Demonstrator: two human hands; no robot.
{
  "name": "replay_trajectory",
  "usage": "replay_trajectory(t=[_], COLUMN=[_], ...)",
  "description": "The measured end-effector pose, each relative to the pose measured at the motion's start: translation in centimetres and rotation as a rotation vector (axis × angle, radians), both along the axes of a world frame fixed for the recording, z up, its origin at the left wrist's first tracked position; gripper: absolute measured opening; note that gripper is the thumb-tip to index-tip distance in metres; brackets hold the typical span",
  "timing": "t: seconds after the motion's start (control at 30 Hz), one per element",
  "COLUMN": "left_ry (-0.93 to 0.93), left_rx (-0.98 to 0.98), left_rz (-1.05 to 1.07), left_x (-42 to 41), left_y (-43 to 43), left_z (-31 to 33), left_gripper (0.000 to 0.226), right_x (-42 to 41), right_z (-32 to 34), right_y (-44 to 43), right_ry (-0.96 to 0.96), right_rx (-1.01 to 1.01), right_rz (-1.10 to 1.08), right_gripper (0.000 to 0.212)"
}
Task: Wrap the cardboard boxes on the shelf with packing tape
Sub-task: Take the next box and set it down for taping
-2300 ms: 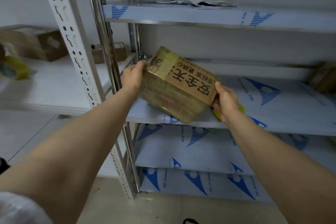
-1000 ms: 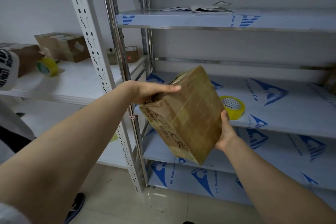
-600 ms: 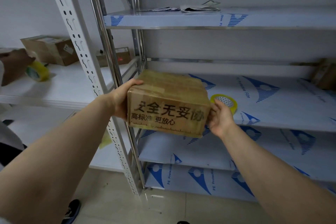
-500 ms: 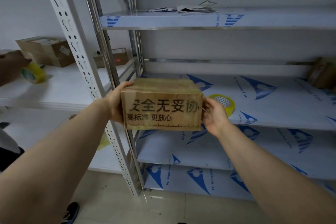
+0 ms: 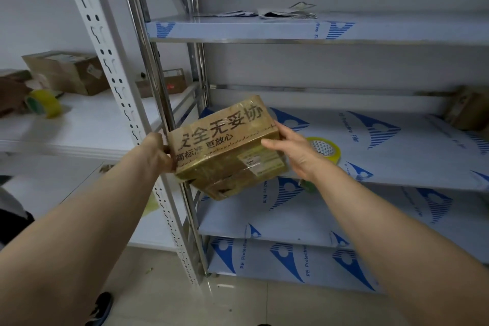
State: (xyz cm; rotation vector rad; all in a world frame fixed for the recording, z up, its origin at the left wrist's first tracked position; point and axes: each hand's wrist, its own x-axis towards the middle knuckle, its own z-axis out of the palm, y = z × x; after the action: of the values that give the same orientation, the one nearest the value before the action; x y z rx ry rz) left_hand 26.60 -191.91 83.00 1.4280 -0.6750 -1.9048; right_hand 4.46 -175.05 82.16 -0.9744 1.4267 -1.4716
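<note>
A tape-wrapped cardboard box (image 5: 225,145) with black printed characters hangs tilted in front of the middle shelf (image 5: 397,156). My left hand (image 5: 156,153) grips its left end. My right hand (image 5: 293,148) holds its right end, thumb on the near face and fingers behind. A white label shows on the box's lower face. A yellow roll of packing tape (image 5: 326,148) lies flat on the shelf just behind my right hand.
A steel upright (image 5: 158,103) and a white perforated post (image 5: 116,103) stand left of the box. The left rack carries other cardboard boxes (image 5: 66,71) and a second tape roll (image 5: 43,103). Another box (image 5: 468,108) sits at the shelf's far right. Papers (image 5: 285,12) lie on the upper shelf.
The box has tipped from level to tilted, its printed face turning upward and its labelled face coming into view. My right hand has shifted its hold along the right end.
</note>
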Motion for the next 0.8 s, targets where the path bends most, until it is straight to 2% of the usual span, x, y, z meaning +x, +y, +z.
replay_trajectory(t=[0.1,0.23,0.27,0.33,0.4,0.47,0.53,0.7,0.8], left_ry=[-0.047,-0.173,-0.216,-0.259,-0.249,-0.237,-0.212,-0.120,-0.188], left_rx=[-0.069,-0.196,-0.242,-0.340,-0.460,-0.577,-0.648,-0.598,-0.582], left_rz=[-0.108,-0.207,-0.228,-0.273,-0.351,-0.444,-0.449,-0.415,-0.483], left_x=[0.2,0.0,-0.2,-0.7,-1.1,-1.3,-1.5,-2.6,-3.5], left_y=[0.7,1.4,1.4,1.9,2.4,2.5,2.5,3.3,3.5], left_z=[0.7,1.9,2.0,2.3,2.5,2.6,2.3,2.8,3.2], left_gripper=[0.045,0.016,0.016,0.036,0.050,0.048,0.046,0.046,0.042], right_x=[-0.2,-0.4,-0.5,-0.8,-1.2,-1.6,-1.9,-2.0,-1.8], right_z=[-0.5,-1.3,-1.4,-1.8,-2.6,-3.3,-3.9,-5.5,-6.4], right_y=[0.0,0.2,0.2,0.2,0.3,0.5,1.0,1.5,1.8], right_ry=[-0.042,-0.128,-0.162,-0.254,-0.349,-0.421,-0.452,-0.579,-0.616], right_rx=[-0.017,-0.052,-0.057,-0.062,-0.029,0.020,0.081,0.322,0.467], right_rz=[-0.065,-0.192,-0.217,-0.275,-0.342,-0.394,-0.438,-0.466,-0.436], right_gripper=[0.046,0.024,0.020,0.017,0.033,0.047,0.051,0.080,0.080])
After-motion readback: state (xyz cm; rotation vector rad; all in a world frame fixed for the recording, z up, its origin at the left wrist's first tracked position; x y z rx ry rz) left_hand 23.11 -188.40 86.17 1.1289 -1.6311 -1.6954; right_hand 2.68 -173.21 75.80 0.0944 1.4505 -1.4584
